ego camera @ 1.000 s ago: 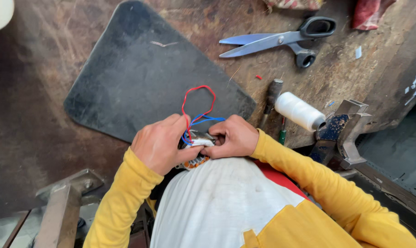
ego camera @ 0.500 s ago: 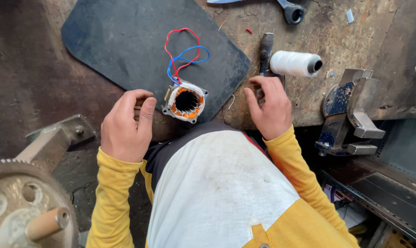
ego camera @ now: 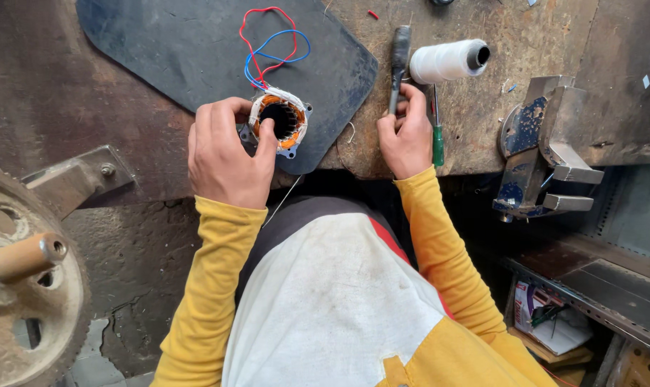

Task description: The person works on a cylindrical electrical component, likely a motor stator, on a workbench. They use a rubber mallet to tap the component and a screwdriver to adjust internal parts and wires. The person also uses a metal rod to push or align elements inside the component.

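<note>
A worn bench carries a dark mat, with a blue vise bolted at its right edge and a toothed wheel at the lower left. On the mat's near corner lies a stator, red and blue wires looping from it. The left hand grips the stator, thumb in its bore. Well apart, the right hand closes on a dark tool beside a thread spool and green screwdriver.
</note>
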